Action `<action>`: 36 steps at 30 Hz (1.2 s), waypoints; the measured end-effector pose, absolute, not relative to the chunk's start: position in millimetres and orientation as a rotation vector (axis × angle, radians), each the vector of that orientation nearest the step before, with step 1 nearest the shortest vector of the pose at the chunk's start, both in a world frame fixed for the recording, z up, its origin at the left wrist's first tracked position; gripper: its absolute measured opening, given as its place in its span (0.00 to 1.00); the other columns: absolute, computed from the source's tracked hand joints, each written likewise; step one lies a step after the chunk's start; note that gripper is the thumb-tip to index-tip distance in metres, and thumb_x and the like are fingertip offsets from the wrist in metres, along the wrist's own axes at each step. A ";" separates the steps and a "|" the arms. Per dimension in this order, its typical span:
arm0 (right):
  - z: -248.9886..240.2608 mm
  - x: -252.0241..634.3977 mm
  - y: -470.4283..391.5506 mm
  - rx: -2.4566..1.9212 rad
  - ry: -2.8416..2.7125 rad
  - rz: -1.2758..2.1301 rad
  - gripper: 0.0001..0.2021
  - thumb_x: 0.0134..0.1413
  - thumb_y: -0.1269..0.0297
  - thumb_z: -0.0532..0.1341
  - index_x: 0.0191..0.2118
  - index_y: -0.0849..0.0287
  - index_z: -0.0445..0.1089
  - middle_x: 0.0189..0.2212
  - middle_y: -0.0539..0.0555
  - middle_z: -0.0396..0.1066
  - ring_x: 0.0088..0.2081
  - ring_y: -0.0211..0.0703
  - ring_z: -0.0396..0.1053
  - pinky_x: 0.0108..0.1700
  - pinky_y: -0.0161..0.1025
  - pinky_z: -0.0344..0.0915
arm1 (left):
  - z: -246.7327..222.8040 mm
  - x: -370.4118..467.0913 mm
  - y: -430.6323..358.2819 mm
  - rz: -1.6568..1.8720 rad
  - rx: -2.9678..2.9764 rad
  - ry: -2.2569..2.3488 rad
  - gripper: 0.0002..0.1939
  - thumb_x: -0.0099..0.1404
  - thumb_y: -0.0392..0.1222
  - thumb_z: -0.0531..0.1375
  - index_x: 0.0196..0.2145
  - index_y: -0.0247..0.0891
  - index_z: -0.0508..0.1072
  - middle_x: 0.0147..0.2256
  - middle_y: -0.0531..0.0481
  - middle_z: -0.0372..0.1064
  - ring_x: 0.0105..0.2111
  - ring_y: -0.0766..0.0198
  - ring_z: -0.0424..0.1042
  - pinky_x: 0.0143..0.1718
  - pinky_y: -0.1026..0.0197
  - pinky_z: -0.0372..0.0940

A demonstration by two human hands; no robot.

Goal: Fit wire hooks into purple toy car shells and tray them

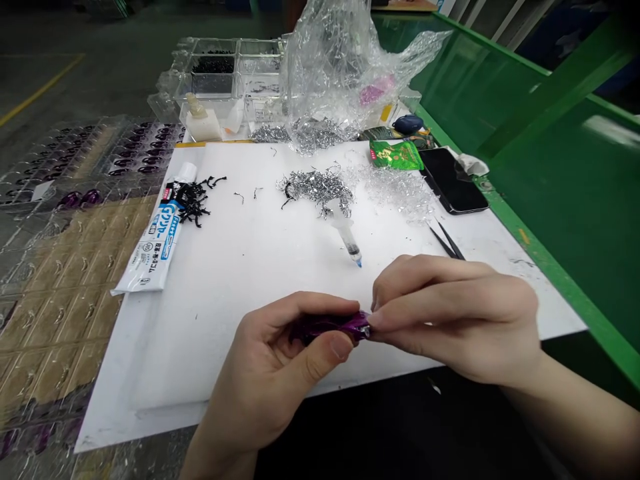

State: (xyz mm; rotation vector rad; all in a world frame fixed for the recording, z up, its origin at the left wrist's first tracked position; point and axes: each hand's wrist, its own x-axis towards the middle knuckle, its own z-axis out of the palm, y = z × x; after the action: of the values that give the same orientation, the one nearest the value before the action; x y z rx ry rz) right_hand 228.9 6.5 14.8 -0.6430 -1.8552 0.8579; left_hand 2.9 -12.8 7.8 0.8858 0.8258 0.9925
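A small glossy purple piece [327,325] lies between the thumb and fingers of my left hand [280,373], low over the front of the white board [225,267]. My right hand [460,313] pinches at the right end of that piece, and its fingertips cover whatever is between them. Beyond my hands a small syringe-like tube with a blue tip [351,245] lies on the board. Behind it sits a heap of silvery shreds [320,187]. Black tweezers [447,241] rest just past my right hand.
A blue and white glue tube [155,240] lies at the left beside black strands [194,202]. Clear trays [75,287] with purple pieces stand further left. A phone [454,180], green packet [396,155] and crumpled plastic bag [340,67] are at the back. A green rail [550,260] borders the right.
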 end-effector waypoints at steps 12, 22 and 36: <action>20.2 231.9 10.3 -0.676 -1.893 0.861 0.05 0.62 0.77 0.75 0.43 0.65 0.86 0.40 0.57 0.82 0.38 0.38 0.82 0.41 0.29 0.79 | 8.5 0.6 -10.6 0.934 0.898 0.812 0.10 0.65 0.38 0.79 0.44 0.49 0.91 0.35 0.54 0.86 0.33 0.71 0.81 0.39 0.76 0.76; 28.1 234.0 15.7 -0.628 -1.923 0.808 0.09 0.59 0.78 0.76 0.45 0.63 0.86 0.38 0.56 0.85 0.37 0.40 0.83 0.40 0.33 0.82 | 5.2 0.5 -11.6 0.943 0.909 0.762 0.07 0.70 0.42 0.75 0.46 0.49 0.90 0.38 0.52 0.87 0.35 0.72 0.82 0.40 0.77 0.75; 31.7 239.6 14.6 -0.637 -2.119 0.643 0.07 0.66 0.80 0.70 0.46 0.68 0.85 0.42 0.59 0.81 0.41 0.39 0.83 0.48 0.27 0.80 | 5.6 -0.3 -9.2 0.915 0.921 0.826 0.08 0.69 0.39 0.76 0.44 0.49 0.90 0.37 0.54 0.87 0.33 0.72 0.81 0.39 0.77 0.75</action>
State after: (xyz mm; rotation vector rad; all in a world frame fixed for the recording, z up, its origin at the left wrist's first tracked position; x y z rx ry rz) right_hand 239.6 14.6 31.7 -0.6374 -2.1193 0.6428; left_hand -0.3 -9.2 5.6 0.9206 0.8264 0.9146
